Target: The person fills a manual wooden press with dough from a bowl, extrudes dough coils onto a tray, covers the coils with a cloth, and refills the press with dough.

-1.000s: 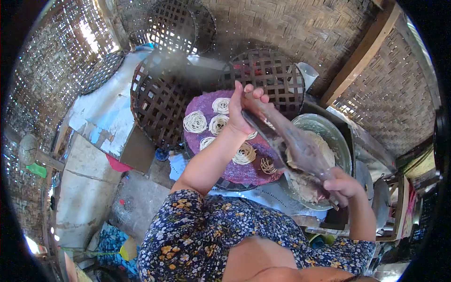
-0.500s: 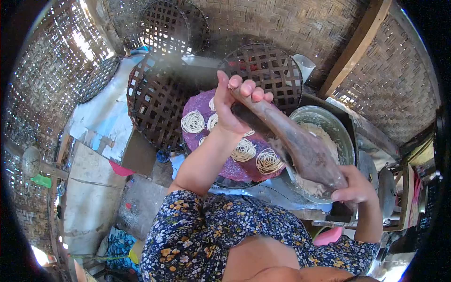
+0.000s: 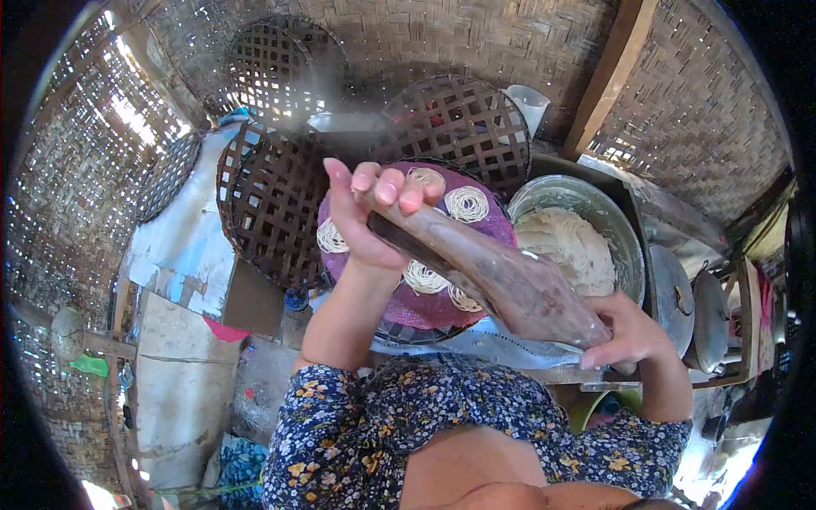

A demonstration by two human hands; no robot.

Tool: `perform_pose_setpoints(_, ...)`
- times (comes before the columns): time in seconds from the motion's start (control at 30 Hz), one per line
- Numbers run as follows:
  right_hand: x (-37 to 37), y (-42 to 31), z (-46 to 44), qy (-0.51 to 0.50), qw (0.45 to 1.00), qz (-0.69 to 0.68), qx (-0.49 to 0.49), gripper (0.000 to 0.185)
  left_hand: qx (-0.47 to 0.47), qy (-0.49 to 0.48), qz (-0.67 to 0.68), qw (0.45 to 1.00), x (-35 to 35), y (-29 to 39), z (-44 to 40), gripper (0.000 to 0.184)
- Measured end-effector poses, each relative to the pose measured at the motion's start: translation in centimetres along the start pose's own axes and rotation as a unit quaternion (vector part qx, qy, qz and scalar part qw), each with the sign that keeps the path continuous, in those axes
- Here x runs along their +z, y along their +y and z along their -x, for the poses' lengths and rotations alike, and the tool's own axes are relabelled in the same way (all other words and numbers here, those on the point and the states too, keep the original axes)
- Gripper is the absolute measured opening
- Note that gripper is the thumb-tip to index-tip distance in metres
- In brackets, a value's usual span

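A long brown wooden noodle press [image 3: 501, 276] slants across in front of my chest. Up at its left end, my left hand [image 3: 378, 217] curls its fingers over the wood, thumb raised. The lower right end sits in my right hand [image 3: 625, 327], which is closed round it. Beneath the press lies a round purple cloth [image 3: 429, 316] with several pale nests of thin noodles, such as one nest [image 3: 467, 204] at the top right. Part of the cloth is hidden by the press and my left arm. Pale dough [image 3: 569, 246] fills much of a metal bowl [image 3: 627, 223] on the right.
Open-weave baskets stand behind the cloth, one basket [image 3: 268, 212] at the left and another basket [image 3: 484, 119] at the back. A white plastic cup [image 3: 529, 106] is by the back wall. Pot lids [image 3: 671, 297] lean right of the bowl. A wooden post [image 3: 612, 76] slopes at upper right.
The press and my left hand have shifted left and slightly down relative to the bowl, leaving more of the dough showing. Both hands keep their hold. The whole view has also moved a little.
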State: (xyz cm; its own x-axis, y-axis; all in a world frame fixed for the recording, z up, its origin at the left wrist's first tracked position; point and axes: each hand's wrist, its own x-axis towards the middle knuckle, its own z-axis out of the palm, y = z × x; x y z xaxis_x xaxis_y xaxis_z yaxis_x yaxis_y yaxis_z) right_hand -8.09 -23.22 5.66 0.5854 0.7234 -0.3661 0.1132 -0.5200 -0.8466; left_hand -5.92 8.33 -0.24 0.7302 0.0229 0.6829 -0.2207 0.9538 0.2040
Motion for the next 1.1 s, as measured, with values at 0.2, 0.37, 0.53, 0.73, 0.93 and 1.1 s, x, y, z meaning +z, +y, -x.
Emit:
perform_pose_setpoints(0.2,-0.1,1.3,1.4,0.031,1.000,-0.002,-0.004,0.071,-0.089,-0.002,0.098,0.991,-1.1,-2.7,-0.9,0.057)
perform_pose_setpoints(0.37,0.0,2.8,1.6,0.073,0.997,-0.010,-0.007,0.064,-0.445,0.005,-0.462,0.767,-7.5,-7.6,4.1,0.048)
perform_pose_setpoints(0.53,0.0,2.8,1.2,0.086,0.996,-0.001,0.004,0.058,-0.550,0.131,-0.360,0.742,-5.5,-8.8,6.1,0.044)
perform_pose_setpoints(0.73,-0.3,3.7,0.8,0.133,0.991,-0.029,0.006,0.066,-0.538,0.082,-0.392,0.742,-6.3,-9.2,5.7,0.043)
perform_pose_setpoints(0.93,-0.9,4.8,0.4,0.166,0.980,-0.105,0.016,0.073,-0.398,-0.155,-0.768,0.478,-8.3,-7.8,6.7,0.049)
perform_pose_setpoints(1.1,-1.3,4.6,0.3,0.156,0.978,-0.135,0.023,0.074,-0.190,-0.287,-0.883,0.318,-6.5,-5.3,6.7,0.049)
